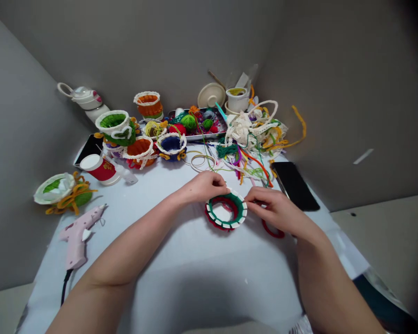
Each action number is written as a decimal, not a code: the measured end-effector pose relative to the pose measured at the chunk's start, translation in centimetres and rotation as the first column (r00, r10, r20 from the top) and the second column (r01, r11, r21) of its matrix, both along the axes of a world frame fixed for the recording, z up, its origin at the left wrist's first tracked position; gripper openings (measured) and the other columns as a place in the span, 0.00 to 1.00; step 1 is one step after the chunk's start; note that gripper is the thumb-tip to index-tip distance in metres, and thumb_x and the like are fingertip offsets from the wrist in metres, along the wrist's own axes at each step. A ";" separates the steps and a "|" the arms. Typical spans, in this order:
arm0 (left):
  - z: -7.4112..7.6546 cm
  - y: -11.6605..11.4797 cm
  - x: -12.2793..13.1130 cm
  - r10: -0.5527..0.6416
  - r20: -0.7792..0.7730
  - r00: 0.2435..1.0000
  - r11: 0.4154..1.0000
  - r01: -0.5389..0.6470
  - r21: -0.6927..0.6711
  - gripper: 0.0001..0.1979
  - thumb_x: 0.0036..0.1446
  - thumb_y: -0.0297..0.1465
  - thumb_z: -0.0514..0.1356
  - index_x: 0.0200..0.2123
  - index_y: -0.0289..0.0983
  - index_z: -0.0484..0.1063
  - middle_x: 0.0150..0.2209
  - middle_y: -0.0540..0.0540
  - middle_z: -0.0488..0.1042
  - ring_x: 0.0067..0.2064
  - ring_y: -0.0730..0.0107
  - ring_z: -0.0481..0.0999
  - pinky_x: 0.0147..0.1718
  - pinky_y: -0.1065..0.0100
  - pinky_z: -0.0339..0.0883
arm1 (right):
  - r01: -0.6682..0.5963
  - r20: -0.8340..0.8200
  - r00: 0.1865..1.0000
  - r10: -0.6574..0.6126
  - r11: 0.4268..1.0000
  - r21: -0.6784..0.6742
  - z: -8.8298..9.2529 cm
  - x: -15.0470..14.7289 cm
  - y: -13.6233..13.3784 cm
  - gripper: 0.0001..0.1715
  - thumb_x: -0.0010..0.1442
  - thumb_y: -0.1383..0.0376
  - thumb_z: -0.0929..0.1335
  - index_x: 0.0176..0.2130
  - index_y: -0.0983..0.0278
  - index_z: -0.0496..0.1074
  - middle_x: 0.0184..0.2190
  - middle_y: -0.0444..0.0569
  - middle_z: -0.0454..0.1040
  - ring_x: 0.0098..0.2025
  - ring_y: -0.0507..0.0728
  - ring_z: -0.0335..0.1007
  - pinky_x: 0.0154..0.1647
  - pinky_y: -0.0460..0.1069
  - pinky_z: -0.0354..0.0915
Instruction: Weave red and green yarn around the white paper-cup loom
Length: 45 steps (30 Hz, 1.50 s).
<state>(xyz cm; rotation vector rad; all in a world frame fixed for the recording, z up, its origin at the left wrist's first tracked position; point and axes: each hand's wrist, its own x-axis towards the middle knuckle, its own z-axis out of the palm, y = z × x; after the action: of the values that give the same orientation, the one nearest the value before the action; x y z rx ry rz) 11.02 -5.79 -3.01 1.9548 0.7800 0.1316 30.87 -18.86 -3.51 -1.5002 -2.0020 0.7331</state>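
Note:
A small round basket (243, 214) with a white notched rim, green yarn inside and dark red yarn around its outside lies on the table in front of me. My left hand (212, 184) pinches its far left rim between thumb and fingers. At the right edge of the rim, my right hand (273, 205) has its fingertips pressed together. Whatever lies between those fingertips is too small to make out. Beneath my right hand a red loop (274, 233) shows, the rest of it hidden.
Left stand a pink glue gun (77, 236), a bow-trimmed basket (54, 189) and a red-and-white cup (99, 169). Several finished yarn baskets (114, 121) sit behind. A tray (204, 137) of yarn balls and a lace heap (245, 130) are at the back; a black phone (296, 185) lies right.

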 end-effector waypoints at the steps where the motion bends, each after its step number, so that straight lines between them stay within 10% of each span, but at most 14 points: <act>1: 0.0 0.1 -0.1 -0.021 -0.009 1.000 1.000 0.021 0.006 0.12 0.50 0.38 0.60 0.29 0.33 0.74 0.28 0.49 0.74 0.30 0.73 0.69 0.30 0.73 0.61 | 0.000 -0.011 1.000 0.000 1.000 -0.016 -0.3 -0.1 0.2 0.10 0.64 0.63 0.64 0.34 0.63 0.73 0.31 0.48 0.74 0.32 0.53 0.69 0.34 0.47 0.63; 45: -0.2 -0.9 0.7 0.043 0.052 0.998 0.996 -0.038 -0.082 0.13 0.51 0.37 0.61 0.31 0.32 0.77 0.31 0.46 0.78 0.32 0.72 0.73 0.33 0.72 0.64 | -0.022 0.061 0.998 0.011 0.981 0.191 1.1 -0.3 -1.1 0.08 0.65 0.64 0.64 0.36 0.62 0.72 0.32 0.50 0.73 0.35 0.56 0.68 0.36 0.51 0.64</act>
<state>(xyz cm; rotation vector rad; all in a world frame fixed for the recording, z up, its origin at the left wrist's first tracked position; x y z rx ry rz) 11.69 -6.67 -3.22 1.8528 0.7782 0.1740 30.59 -20.01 -2.42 -1.4089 -2.0666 0.4910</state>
